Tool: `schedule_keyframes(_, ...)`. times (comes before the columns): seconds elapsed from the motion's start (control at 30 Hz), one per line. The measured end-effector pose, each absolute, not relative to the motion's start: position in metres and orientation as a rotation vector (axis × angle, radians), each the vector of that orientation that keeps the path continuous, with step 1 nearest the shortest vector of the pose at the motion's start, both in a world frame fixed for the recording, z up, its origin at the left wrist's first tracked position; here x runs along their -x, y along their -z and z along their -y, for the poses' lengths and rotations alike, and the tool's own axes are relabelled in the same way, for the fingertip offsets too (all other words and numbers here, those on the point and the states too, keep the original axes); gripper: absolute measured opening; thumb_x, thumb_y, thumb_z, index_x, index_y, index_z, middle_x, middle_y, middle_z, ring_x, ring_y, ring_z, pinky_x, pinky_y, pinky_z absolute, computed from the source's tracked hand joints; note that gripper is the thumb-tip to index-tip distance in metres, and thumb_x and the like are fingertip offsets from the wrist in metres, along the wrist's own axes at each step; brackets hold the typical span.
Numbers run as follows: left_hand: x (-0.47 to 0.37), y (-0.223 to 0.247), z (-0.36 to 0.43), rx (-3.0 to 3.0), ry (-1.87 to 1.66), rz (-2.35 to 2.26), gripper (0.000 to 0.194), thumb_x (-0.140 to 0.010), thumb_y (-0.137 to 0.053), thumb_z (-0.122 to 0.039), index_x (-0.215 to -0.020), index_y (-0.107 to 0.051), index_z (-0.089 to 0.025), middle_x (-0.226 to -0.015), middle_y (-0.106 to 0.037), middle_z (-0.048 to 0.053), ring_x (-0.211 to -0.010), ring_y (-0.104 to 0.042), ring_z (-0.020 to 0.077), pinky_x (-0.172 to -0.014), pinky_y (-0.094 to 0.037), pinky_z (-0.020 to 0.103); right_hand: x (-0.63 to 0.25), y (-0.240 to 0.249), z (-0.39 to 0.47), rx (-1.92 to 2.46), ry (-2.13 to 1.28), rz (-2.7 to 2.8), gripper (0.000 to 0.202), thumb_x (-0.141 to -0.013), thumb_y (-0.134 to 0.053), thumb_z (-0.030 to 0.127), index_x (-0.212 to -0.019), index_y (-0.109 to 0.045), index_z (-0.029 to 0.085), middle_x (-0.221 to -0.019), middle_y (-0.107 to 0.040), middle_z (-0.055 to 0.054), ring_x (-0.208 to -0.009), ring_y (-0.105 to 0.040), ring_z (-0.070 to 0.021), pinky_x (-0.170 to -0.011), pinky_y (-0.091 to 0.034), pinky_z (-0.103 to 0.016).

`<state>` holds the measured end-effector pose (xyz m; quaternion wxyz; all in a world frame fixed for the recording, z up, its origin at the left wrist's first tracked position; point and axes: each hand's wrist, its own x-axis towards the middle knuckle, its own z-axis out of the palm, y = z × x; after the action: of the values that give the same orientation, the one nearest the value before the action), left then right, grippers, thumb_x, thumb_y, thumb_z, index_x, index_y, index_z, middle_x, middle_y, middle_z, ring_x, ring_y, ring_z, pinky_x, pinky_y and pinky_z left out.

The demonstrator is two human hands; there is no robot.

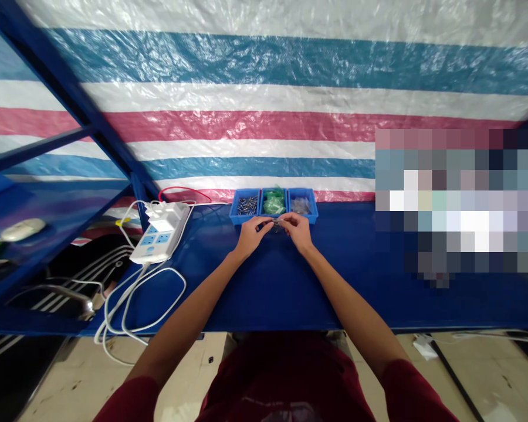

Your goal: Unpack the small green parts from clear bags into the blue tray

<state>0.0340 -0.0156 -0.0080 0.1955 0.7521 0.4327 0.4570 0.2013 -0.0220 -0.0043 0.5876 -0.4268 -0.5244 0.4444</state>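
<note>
My left hand (250,235) and my right hand (297,230) meet just in front of three blue bins, fingertips pinched close together. Between them is a small greyish piece (277,222), too small to name. The left bin (234,218) has many small metal screw-like parts (247,205) in it. In the middle bin lies a bunched green plastic bag (273,202). Clear plastic pieces or bags (300,206) lie in the right bin (313,214), partly behind my right hand.
A white power strip (158,243) with plugged-in white adapters (165,215) stands on the blue table (281,287) at left. Its looped white cable (134,293) hangs over the front edge. Blue frame posts (110,149) and a striped sheet (246,126) enclose the table. The far right is pixelated.
</note>
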Motion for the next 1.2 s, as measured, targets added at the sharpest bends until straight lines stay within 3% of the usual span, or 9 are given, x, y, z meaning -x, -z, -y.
schedule_keyframes(0.33, -0.034, 0.012, 0.012, -2.086, -1.353, -1.216, 0.023, -0.088, -0.060, -0.038, -0.090, -0.073, -0.018, -0.087, -0.074, 0.005, -0.074, -0.065, 0.0170, -0.065, -0.049, 0.028, -0.202, 0.003, 0.026, 1.035, -0.961, 1.305, 0.027, -0.074, -0.063, 0.044, -0.082, -0.068, 0.019, -0.072, -0.065, -0.001, -0.061, -0.056, -0.0137, -0.054, -0.048, -0.025)
schedule_keyframes(0.53, -0.035, 0.010, 0.013, -2.126, -1.345, -1.237, 0.025, -0.090, -0.057, -0.038, -0.088, -0.072, -0.018, -0.087, -0.074, 0.006, -0.077, -0.065, 0.0180, -0.067, -0.050, 0.029, -0.198, 0.004, 0.027, 1.047, -0.935, 1.347, 0.026, -0.078, -0.061, 0.042, -0.088, -0.068, 0.019, -0.084, -0.070, -0.004, -0.075, -0.065, -0.0175, -0.067, -0.055, -0.029)
schedule_keyframes(0.73, -0.025, 0.006, 0.011, -2.228, -1.271, -1.280, 0.021, -0.089, -0.058, -0.033, -0.088, -0.071, -0.017, -0.084, -0.072, 0.006, -0.076, -0.065, 0.0179, -0.068, -0.050, 0.029, -0.207, -0.001, 0.026, 1.336, -0.644, 1.638, 0.013, -0.080, -0.058, 0.026, -0.080, -0.069, 0.019, -0.079, -0.071, -0.002, -0.073, -0.063, -0.0161, -0.076, -0.049, -0.030)
schedule_keyframes(0.87, -0.018, 0.007, 0.007, -2.292, -1.106, -1.181, 0.020, -0.085, -0.061, -0.029, -0.098, -0.071, -0.017, -0.086, -0.072, 0.005, -0.072, -0.065, 0.0170, -0.067, -0.051, 0.028, -0.206, -0.008, 0.032, 1.521, -0.641, 2.062, 0.018, -0.078, -0.069, 0.038, -0.083, -0.069, 0.021, -0.077, -0.070, -0.002, -0.075, -0.064, -0.0185, -0.070, -0.045, -0.029)
schedule_keyframes(0.97, -0.017, 0.011, 0.004, -2.293, -1.082, -1.187, 0.021, -0.085, -0.059, -0.024, -0.101, -0.070, -0.017, -0.087, -0.073, 0.005, -0.074, -0.066, 0.0170, -0.071, -0.052, 0.028, -0.200, -0.008, 0.036, 1.620, -0.515, 2.237, 0.030, -0.074, -0.074, 0.046, -0.088, -0.068, 0.020, -0.089, -0.072, -0.006, -0.084, -0.065, -0.0228, -0.068, -0.044, -0.030)
schedule_keyframes(1.07, -0.019, 0.015, 0.004, -2.286, -1.084, -1.231, 0.022, -0.085, -0.058, -0.022, -0.103, -0.069, -0.018, -0.088, -0.073, 0.005, -0.075, -0.066, 0.0174, -0.073, -0.053, 0.029, -0.194, -0.004, 0.037, 1.660, -0.454, 2.271, 0.029, -0.074, -0.076, 0.043, -0.089, -0.067, 0.020, -0.097, -0.071, -0.008, -0.090, -0.065, -0.0235, -0.069, -0.043, -0.029)
schedule_keyframes(1.2, -0.020, 0.019, 0.003, -2.331, -1.081, -1.287, 0.023, -0.086, -0.059, -0.023, -0.106, -0.069, -0.019, -0.089, -0.073, 0.006, -0.076, -0.066, 0.0187, -0.075, -0.053, 0.030, -0.189, -0.002, 0.037, 1.693, -0.540, 2.254, 0.015, -0.078, -0.074, 0.034, -0.080, -0.066, 0.022, -0.089, -0.071, -0.005, -0.088, -0.065, -0.0220, -0.067, -0.042, -0.028)
